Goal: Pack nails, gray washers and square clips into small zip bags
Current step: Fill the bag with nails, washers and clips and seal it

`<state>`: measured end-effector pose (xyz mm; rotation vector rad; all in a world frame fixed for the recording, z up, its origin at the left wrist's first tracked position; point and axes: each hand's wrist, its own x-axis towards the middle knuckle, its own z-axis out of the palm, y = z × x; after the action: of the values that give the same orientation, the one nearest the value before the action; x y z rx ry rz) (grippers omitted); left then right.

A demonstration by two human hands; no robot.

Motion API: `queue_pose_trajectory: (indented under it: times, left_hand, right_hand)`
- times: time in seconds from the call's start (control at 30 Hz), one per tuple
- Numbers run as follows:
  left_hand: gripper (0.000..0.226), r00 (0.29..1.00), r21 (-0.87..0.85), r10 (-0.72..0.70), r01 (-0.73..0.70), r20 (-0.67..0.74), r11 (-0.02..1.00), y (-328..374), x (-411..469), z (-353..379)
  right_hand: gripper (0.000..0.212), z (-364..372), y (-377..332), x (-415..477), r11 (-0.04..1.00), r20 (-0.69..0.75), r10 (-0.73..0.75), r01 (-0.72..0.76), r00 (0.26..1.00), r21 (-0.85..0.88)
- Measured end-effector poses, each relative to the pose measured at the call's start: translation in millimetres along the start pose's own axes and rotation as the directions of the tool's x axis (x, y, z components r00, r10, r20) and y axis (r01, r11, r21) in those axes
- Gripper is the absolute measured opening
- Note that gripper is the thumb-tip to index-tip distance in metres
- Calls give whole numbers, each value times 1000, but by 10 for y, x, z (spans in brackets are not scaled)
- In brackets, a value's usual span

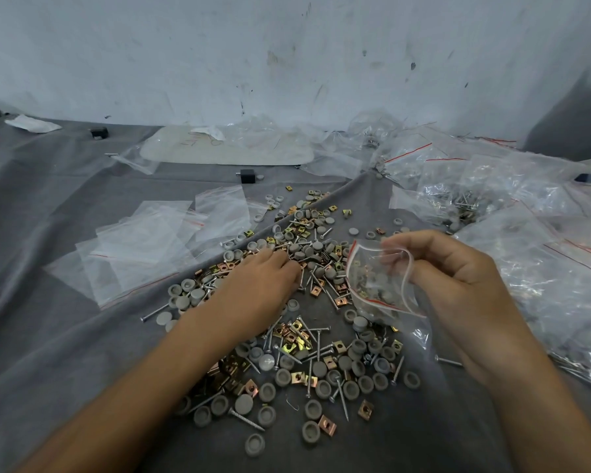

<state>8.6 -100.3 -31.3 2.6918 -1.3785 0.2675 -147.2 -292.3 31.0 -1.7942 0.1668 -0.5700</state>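
Observation:
A loose heap of nails (318, 339), gray washers (350, 389) and brass-coloured square clips (327, 424) covers the middle of the gray cloth. My right hand (458, 278) holds a small clear zip bag (376, 285) with a red seal line, its mouth held open toward the left; washers and clips lie inside it. My left hand (256, 285) rests palm down on the heap just left of the bag, fingertips bunched among the parts. Whether it grips any piece is hidden under the fingers.
Several empty zip bags (144, 247) lie flat to the left of the heap. Filled bags (512, 213) pile up at the right and far right. A pale board (226, 148) and a small black block (247, 175) sit near the white wall.

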Motion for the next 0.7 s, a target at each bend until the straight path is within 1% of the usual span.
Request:
queue_pose_trajectory:
  times: [0.13, 0.3, 0.43, 0.5, 0.6, 0.67, 0.7]
  left_hand:
    - [18, 1000, 29, -9, 8, 21, 1000, 11, -15, 5]
    - [16, 1000, 6, 0, -1, 19, 1000, 10, -33, -18]
    - [13, 998, -54, -1, 4, 65, 999, 12, -50, -82]
    - [9, 998, -137, -6, 15, 65, 990, 37, -41, -190]
    - [6, 999, -337, -25, 38, 42, 941, 79, -13, -436]
    - [8, 999, -504, -42, 44, 15, 862, 99, -18, -611]
    - [9, 999, -602, -41, 23, -16, 798, 115, -31, -698]
  right_hand:
    - [43, 5, -9, -5, 1000, 4, -8, 8, 1000, 9]
    - [42, 5, 1, 0, 1000, 1, -9, 9, 1000, 3]
    - [41, -7, 1, -2, 1000, 6, -3, 3, 1000, 2]
    - [41, -12, -6, -4, 1000, 7, -2, 2, 1000, 4]
    - [42, -9, -16, -1, 1000, 6, -5, 5, 1000, 6]
    - [44, -1, -26, -1, 1000, 4, -6, 6, 1000, 9]
    - [45, 2, -31, -3, 1000, 4, -5, 5, 1000, 10]
